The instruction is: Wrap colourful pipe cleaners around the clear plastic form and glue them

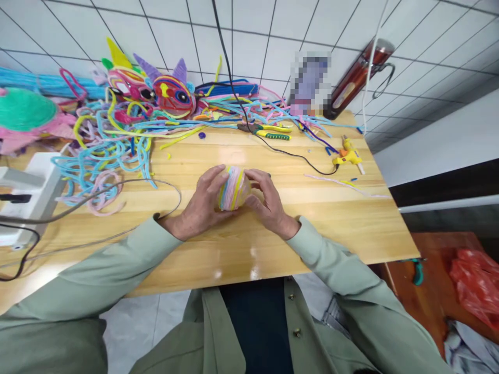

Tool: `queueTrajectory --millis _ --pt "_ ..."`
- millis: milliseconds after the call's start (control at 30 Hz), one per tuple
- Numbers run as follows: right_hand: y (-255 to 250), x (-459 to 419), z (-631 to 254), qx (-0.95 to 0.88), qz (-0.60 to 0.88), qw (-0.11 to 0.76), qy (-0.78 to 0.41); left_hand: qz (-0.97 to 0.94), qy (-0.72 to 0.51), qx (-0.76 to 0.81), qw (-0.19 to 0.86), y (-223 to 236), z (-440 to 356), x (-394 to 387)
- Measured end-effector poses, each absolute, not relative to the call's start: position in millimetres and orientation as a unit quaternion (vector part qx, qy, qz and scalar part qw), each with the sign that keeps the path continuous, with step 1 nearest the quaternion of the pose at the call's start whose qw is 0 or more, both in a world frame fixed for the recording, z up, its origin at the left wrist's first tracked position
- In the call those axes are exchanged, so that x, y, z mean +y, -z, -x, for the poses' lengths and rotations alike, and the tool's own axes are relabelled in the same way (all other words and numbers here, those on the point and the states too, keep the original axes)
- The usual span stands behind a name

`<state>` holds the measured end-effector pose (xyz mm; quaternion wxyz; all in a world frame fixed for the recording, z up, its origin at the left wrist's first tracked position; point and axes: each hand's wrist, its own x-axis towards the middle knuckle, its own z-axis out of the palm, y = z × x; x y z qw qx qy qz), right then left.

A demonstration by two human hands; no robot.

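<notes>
Between my hands is a small ball [235, 189], partly covered with stripes of blue, pink and yellow pipe cleaner; its right side looks bare and pale. The fingers and thumb of my left hand [205, 200] curl around its left side. On the right, my right hand [268, 202] bends its fingers and thumb against the ball's other edge. The underside of the ball is hidden from me. Both hands are just above the middle of the wooden table [241, 254].
Tangled pipe cleaners [105, 150] and colourful fish-like figures [173, 96] lie at the back left. Pliers [268, 132] and a yellow hot glue gun [349, 156] with a black cord are beyond my hands. A power strip [33, 197] stands left; a red-brown flask [358, 78] leans back right.
</notes>
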<state>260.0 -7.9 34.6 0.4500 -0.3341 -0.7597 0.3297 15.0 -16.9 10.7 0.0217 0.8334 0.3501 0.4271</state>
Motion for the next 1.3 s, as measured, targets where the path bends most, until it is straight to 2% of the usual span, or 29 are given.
queueTrajectory --millis 467,633,833,1033,1200,1300 --pt "-26.5 -2.5 -254.9 -0.795 0.311 0.416 -0.314 -0.747 -0.442 0.476 0.141 -9.8 -7.6 -12.0" --pt "-29.5 4.1 -252.9 -0.79 0.31 0.407 -0.337 -0.771 -0.452 0.422 0.154 -12.9 -12.2 -15.7" --pt "-33.4 0.5 -264.2 -0.786 0.347 0.39 -0.331 -0.771 -0.442 0.386 0.248 -21.2 -9.5 -23.5" --pt "-37.5 1.0 -271.5 -0.788 0.32 0.375 -0.369 -0.751 -0.449 0.386 0.291 -22.3 -6.5 -25.5" --pt "-37.8 -2.2 -271.7 -0.783 0.303 0.381 -0.387 -0.732 -0.43 0.372 0.375 -22.7 -11.5 -29.3" --pt "-35.6 -4.4 -271.0 -0.758 0.34 0.389 -0.398 -0.737 -0.447 0.36 0.357 -26.3 -13.1 -30.4"
